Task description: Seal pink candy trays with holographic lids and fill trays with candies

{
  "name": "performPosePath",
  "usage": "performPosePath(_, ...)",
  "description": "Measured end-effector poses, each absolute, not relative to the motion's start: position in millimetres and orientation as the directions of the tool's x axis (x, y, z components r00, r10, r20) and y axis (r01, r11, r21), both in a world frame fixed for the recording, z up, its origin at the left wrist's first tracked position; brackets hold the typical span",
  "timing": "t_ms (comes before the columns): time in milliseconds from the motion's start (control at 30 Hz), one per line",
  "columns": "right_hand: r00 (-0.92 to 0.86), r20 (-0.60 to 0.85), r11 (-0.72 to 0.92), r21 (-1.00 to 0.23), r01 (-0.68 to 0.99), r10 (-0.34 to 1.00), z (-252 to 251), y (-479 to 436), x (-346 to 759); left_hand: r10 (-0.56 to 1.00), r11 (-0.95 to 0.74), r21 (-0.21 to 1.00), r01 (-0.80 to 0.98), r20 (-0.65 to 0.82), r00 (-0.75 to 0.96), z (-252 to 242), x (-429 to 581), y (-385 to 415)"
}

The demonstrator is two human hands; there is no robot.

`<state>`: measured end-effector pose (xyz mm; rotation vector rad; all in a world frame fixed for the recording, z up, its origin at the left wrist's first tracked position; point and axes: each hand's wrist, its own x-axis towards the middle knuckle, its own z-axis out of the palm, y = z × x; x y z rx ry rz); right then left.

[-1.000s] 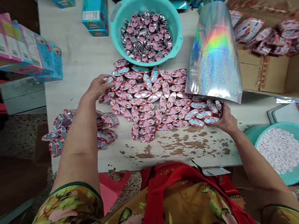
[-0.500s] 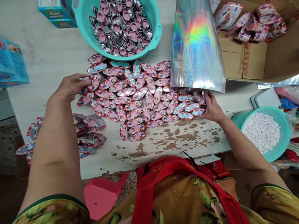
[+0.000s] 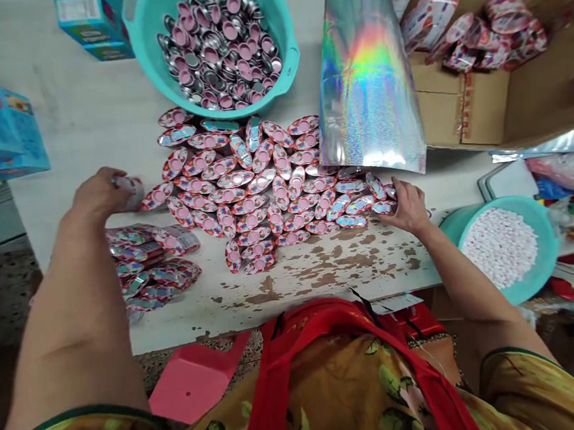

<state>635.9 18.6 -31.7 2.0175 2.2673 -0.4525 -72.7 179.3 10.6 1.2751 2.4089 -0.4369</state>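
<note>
Several small printed pouches (image 3: 265, 184) stand packed upright on the table, most with oval mouths showing something round and pink inside and some with shiny silver faces upward. Left of this group, my left hand (image 3: 101, 195) is closed on a single pouch (image 3: 131, 192), apart from most of the others and close to one lying at the group's left edge. My right hand (image 3: 408, 206) rests at the right end, thumb and fingers spread against the outermost pouches. More pouches (image 3: 158, 276) lie in flat stacks below my left hand, partly behind my forearm.
A turquoise basin (image 3: 287, 77) of pink-centred metal caps stands behind the pouches. Beside it lies a holographic silver sheet (image 3: 368, 104). An open cardboard box (image 3: 485, 103) holds filled packets. Turquoise bowl (image 3: 549, 242) with white pellets sits right; blue boxes (image 3: 15, 129) sit left.
My left hand has moved left and down, drawing a pouch away from the group's left edge. My right hand stays at the right end. The whole view has shifted slightly.
</note>
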Motion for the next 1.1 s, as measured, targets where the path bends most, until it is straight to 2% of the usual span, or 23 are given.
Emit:
performPosePath(67, -0.105, -0.246, 0.078, -0.117, 0.99, 0.964, -30.8, 10.8, 637.1, 0.716, 0.555, -0.124, 0.822, -0.432, -0.549, 14.3, -78.7, 164.6)
performPosePath(100, -0.083, -0.238, 0.065, -0.085, 0.994, 0.968, -29.9, 6.8, 637.1, 0.757, 0.547, -0.114, 0.83, -0.357, -0.548, 17.8, -73.1, 156.0)
performPosePath(167, -0.02, -0.211, 0.015, -0.026, 1.0, 0.977, -27.2, -1.6, 637.1, 0.863, 0.498, 0.003, 0.867, -0.104, -0.495, 26.3, -38.6, 136.2)
performPosePath(233, 0.058, -0.189, -0.059, 0.004, 0.998, 0.98, -24.2, -11.3, 639.0, 0.928, 0.34, 0.168, 0.925, 0.101, -0.359, 33.6, 29.7, 113.0)
performPosePath(267, 0.096, -0.187, -0.097, 0.003, 0.995, 0.978, -22.9, -16.7, 641.0, 0.965, 0.194, 0.257, 0.947, 0.122, -0.231, 35.7, 74.8, 100.5)
performPosePath(333, 0.139, -0.204, -0.148, -0.028, 0.989, 0.969, -21.8, -27.7, 646.8, 0.988, -0.153, 0.405, 0.901, 0.071, 0.136, 36.5, 177.6, 75.7)
performPosePath(400, 0.136, -0.232, -0.158, -0.078, 0.984, 0.963, -22.6, -36.1, 653.0, 0.879, -0.404, 0.46, 0.791, -0.044, 0.475, 33.5, 279.1, 55.2)
performPosePath(433, 0.132, -0.243, -0.16, -0.1, 0.982, 0.961, -23.7, -38.5, 655.5, 0.84, -0.455, 0.43, 0.78, -0.085, 0.537, 31.1, 322.9, 48.0)
performPosePath(533, 0.144, -0.24, -0.181, -0.139, 0.974, 0.96, -27.8, -36.4, 657.9, 0.832, -0.458, 0.311, 0.832, -0.178, 0.525, 21.4, 407.6, 40.8)
performPosePath(667, 0.148, -0.202, -0.179, -0.147, 0.973, 0.968, -31.8, -22.8, 649.7, 0.84, -0.437, 0.241, 0.867, -0.235, 0.489, 12.8, 421.2, 48.9)
performPosePath(900, 0.095, -0.172, -0.117, -0.12, 0.986, 0.981, -34.5, -11.3, 628.0, 0.726, -0.567, 0.258, 0.782, -0.291, 0.623, 14.1, 394.4, 12.0)
performPosePath(1000, 0.093, -0.137, -0.109, -0.115, 0.987, 0.986, -36.0, -9.5, 621.4, 0.762, -0.536, 0.241, 0.809, -0.276, 0.586, 2.2, 402.8, -22.3)
performPosePath(1100, 0.074, -0.113, -0.085, -0.101, 0.991, 0.991, -36.9, -9.1, 619.3, 0.816, -0.453, 0.288, 0.844, -0.246, 0.522, -13.5, 418.4, -48.4)
